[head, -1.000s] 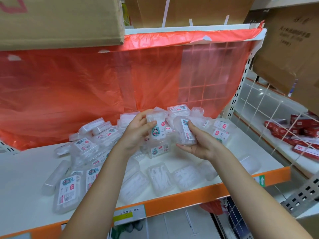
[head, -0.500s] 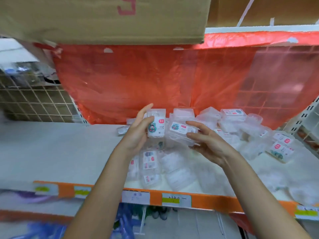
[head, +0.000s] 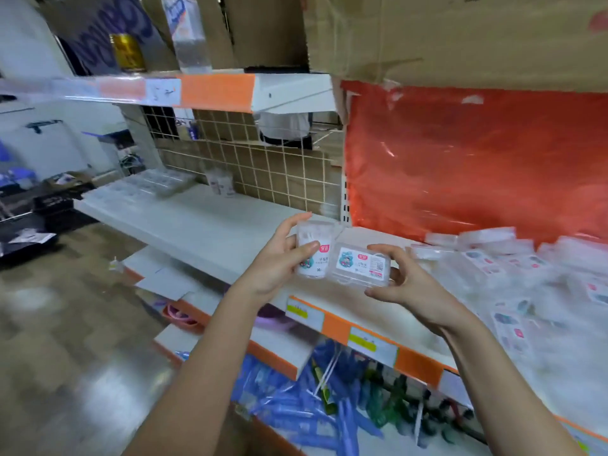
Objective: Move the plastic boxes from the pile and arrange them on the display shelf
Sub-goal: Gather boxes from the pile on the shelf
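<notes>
1. Glossy floor reflects light, low and left of the fingers
2. Wire grid panel backs the bay above them
3. Red plastic sheet hangs up and to the right
4. Cardboard boxes sit high overhead

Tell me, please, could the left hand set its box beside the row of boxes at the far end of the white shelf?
Probably not from here: the left hand grips its box well short of that row, though bare shelf lies between.
</notes>
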Demonstrator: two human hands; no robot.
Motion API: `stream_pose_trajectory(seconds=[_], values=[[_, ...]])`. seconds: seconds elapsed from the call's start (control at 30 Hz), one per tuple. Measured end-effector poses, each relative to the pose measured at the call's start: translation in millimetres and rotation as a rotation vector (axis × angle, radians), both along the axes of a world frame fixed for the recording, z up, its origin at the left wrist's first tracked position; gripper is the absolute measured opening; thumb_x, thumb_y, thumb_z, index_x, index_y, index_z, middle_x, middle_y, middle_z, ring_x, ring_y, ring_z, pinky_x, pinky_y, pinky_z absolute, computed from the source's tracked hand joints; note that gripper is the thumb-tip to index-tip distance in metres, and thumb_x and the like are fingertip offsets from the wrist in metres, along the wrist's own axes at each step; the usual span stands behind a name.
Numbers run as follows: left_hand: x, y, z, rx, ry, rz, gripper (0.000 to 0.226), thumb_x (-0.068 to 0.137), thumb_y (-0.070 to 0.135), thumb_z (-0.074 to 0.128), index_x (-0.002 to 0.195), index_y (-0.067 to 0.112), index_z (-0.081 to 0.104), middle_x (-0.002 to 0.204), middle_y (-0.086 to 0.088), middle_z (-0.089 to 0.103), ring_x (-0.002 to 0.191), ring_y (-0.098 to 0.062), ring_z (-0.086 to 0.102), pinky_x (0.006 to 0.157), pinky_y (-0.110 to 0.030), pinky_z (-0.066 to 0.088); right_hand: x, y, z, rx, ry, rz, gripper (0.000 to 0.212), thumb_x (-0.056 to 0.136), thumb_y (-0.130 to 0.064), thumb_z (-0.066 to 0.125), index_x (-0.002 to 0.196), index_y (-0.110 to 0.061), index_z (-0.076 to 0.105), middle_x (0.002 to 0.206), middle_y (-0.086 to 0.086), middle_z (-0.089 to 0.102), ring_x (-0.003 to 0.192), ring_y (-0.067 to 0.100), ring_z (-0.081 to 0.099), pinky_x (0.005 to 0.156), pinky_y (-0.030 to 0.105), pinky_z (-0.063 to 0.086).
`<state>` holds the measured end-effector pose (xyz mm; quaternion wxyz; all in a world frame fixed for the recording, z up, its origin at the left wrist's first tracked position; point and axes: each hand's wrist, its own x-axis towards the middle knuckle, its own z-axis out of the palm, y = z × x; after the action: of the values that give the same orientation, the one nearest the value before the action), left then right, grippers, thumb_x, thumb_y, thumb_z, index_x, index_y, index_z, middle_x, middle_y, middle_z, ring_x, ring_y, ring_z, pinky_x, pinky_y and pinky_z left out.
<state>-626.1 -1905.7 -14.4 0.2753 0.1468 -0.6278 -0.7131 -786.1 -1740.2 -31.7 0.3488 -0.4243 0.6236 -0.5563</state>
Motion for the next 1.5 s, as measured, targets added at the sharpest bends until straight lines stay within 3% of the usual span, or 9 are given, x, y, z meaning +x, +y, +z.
stream_pose_trajectory(seconds=[0.13, 0.27, 0.4, 0.63, 0.7, 0.87, 1.07, 1.3, 1.5], values=[[65, -52, -5, -0.027, -0.038, 0.158, 0.041, 0.086, 0.004, 0.059, 0.118, 0.028, 0.049, 0.093, -0.002, 0.07, 0.086, -0.016, 0.066, 0.077, -0.028, 0.053, 41, -69, -8, -0.009, 0.053, 0.047, 0.061, 0.074, 0.008, 0.071, 0.116, -0.031, 0.05, 0.115, 0.001, 0.063, 0.099, 0.016, 0.059, 0.083, 0.023, 0.048], [117, -104, -14, -0.012, -0.041, 0.319, 0.039, 0.086, -0.003, 0.057, 0.111, 0.027, 0.05, 0.085, 0.003, 0.072, 0.082, -0.013, 0.067, 0.072, -0.029, 0.054, 72, -135, -10, 0.025, 0.142, 0.14, 0.059, 0.075, 0.003, 0.073, 0.116, -0.03, 0.049, 0.117, -0.002, 0.06, 0.096, 0.015, 0.059, 0.082, 0.022, 0.049], [160, -157, -22, 0.0, -0.073, 0.446, 0.039, 0.086, -0.003, 0.06, 0.111, 0.026, 0.05, 0.092, -0.005, 0.069, 0.084, -0.017, 0.066, 0.076, -0.034, 0.055, 97, -207, -15, 0.055, 0.233, 0.232, 0.057, 0.076, -0.004, 0.075, 0.12, -0.03, 0.049, 0.114, -0.004, 0.059, 0.094, 0.014, 0.059, 0.077, 0.017, 0.047], [211, -265, -27, -0.005, -0.113, 0.59, 0.039, 0.088, -0.002, 0.058, 0.118, 0.019, 0.046, 0.084, -0.001, 0.07, 0.072, -0.011, 0.067, 0.062, -0.023, 0.052, 135, -350, -25, 0.025, 0.305, 0.362, 0.053, 0.076, -0.007, 0.076, 0.117, -0.029, 0.051, 0.118, 0.001, 0.055, 0.095, 0.013, 0.058, 0.079, 0.017, 0.044], [219, -295, -21, -0.011, -0.135, 0.612, 0.04, 0.088, -0.002, 0.058, 0.12, 0.018, 0.045, 0.084, -0.003, 0.069, 0.068, -0.01, 0.067, 0.058, -0.023, 0.053, 144, -388, -23, 0.016, 0.333, 0.386, 0.052, 0.076, -0.007, 0.076, 0.116, -0.028, 0.051, 0.117, 0.002, 0.055, 0.093, 0.009, 0.057, 0.075, 0.01, 0.043], [241, -366, -17, -0.046, -0.152, 0.659, 0.039, 0.087, -0.003, 0.059, 0.11, 0.027, 0.048, 0.083, 0.0, 0.072, 0.074, -0.013, 0.067, 0.067, -0.027, 0.055, 166, -473, -23, 0.033, 0.384, 0.435, 0.052, 0.074, -0.014, 0.077, 0.118, -0.028, 0.052, 0.117, 0.004, 0.054, 0.088, 0.009, 0.055, 0.067, 0.004, 0.041], [268, -432, -25, -0.017, -0.173, 0.646, 0.039, 0.087, 0.001, 0.06, 0.109, 0.031, 0.048, 0.094, -0.003, 0.069, 0.087, -0.019, 0.063, 0.082, -0.035, 0.05, 196, -546, -36, 0.075, 0.403, 0.441, 0.053, 0.073, -0.018, 0.078, 0.116, -0.03, 0.05, 0.117, 0.001, 0.052, 0.085, 0.016, 0.052, 0.076, 0.024, 0.042], [296, -543, -30, -0.024, -0.191, 0.501, 0.039, 0.086, 0.005, 0.064, 0.114, 0.028, 0.049, 0.094, 0.0, 0.072, 0.09, -0.019, 0.065, 0.085, -0.039, 0.049, 233, -623, -51, 0.12, 0.36, 0.286, 0.056, 0.074, -0.019, 0.079, 0.121, -0.025, 0.05, 0.117, 0.001, 0.052, 0.081, 0.017, 0.055, 0.075, 0.025, 0.046], [310, -629, -18, -0.077, -0.269, 0.371, 0.04, 0.08, 0.017, 0.071, 0.109, 0.036, 0.05, 0.116, -0.022, 0.063, 0.103, -0.032, 0.061, 0.101, -0.049, 0.042, 269, -679, -58, 0.185, 0.412, 0.106, 0.06, 0.075, -0.023, 0.079, 0.126, -0.02, 0.049, 0.122, 0.005, 0.048, 0.087, 0.017, 0.056, 0.069, 0.016, 0.041]])
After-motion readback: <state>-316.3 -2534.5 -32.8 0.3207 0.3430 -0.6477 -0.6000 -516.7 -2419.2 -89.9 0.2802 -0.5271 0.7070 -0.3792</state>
